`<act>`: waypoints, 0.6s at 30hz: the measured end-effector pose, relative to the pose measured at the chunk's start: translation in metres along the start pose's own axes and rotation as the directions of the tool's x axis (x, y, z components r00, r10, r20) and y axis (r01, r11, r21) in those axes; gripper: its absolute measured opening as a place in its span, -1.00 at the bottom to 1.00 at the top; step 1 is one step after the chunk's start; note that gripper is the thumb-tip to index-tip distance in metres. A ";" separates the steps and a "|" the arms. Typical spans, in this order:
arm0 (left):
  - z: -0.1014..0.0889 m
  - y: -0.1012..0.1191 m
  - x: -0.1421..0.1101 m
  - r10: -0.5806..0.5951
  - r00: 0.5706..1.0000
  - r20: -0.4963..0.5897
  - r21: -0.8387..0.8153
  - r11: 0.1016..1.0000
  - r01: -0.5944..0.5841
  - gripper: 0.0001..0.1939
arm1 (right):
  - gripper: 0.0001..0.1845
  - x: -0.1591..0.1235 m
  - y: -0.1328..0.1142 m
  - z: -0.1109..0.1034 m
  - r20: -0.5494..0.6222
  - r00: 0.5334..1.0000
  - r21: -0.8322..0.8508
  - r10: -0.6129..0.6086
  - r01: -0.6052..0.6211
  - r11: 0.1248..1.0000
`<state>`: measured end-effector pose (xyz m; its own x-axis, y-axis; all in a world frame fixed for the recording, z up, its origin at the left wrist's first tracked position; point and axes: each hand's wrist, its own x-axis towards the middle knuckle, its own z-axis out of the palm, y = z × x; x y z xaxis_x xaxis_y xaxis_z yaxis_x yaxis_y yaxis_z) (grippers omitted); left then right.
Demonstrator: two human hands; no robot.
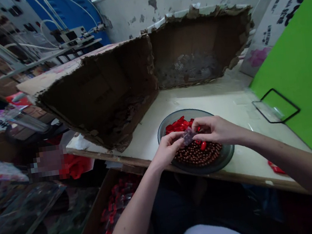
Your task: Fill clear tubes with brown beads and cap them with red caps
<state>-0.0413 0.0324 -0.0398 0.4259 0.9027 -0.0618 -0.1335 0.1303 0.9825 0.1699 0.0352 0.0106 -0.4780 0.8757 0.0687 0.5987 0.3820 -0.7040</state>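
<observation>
Both hands meet above a round bowl [228, 157] on the table. Between them is a small clear plastic piece [187, 136], pinched on its left side by my left hand [169, 148]. At its right side the fingertips of my right hand [211, 129] are closed; whether they grip the clear piece or something small beside it is hidden. Glossy brown beads [200, 156] fill the front of the bowl. Red plastic pieces [177, 125] lie heaped at its back, and a red oval piece [203, 146] rests on the beads under my right hand.
Two torn-open cardboard boxes stand behind the bowl: the left one [103, 85] holds flat dark pieces, the right one [200, 38] clear plastic parts. A green panel [303, 59] and a black wire frame [292, 103] are at right. Below left, a carton holds red-and-clear items [118, 204].
</observation>
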 end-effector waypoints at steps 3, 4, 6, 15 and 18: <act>-0.004 -0.007 0.002 0.008 1.000 -0.017 -0.039 0.999 -0.009 -0.69 | -0.77 -0.003 0.009 -0.001 0.055 0.996 0.025 0.063 -0.065 0.998; -0.006 -0.009 0.002 0.005 1.000 -0.023 -0.069 0.998 -0.006 -0.69 | -0.77 -0.005 0.014 0.000 0.090 0.992 0.014 0.086 -0.087 0.996; -0.008 -0.013 0.003 -0.009 0.999 -0.031 -0.148 0.989 0.005 -0.70 | -0.78 -0.008 0.025 0.002 0.194 0.975 -0.033 0.107 -0.103 0.994; -0.007 -0.010 0.007 -0.006 0.993 -0.119 -0.420 0.907 -0.045 -0.73 | -0.87 -0.006 0.080 0.021 0.198 0.958 -0.504 0.209 -0.084 0.860; -0.005 -0.010 0.011 -0.009 0.996 -0.093 -0.462 0.886 -0.035 -0.73 | -0.83 -0.003 0.083 0.028 0.259 0.946 -0.510 0.193 -0.035 0.859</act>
<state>-0.0400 0.0430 -0.0513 0.3424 0.9356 -0.0863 -0.5464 0.2730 0.7918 0.2029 0.0557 -0.0676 -0.5034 0.8259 -0.2538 0.8593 0.4480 -0.2468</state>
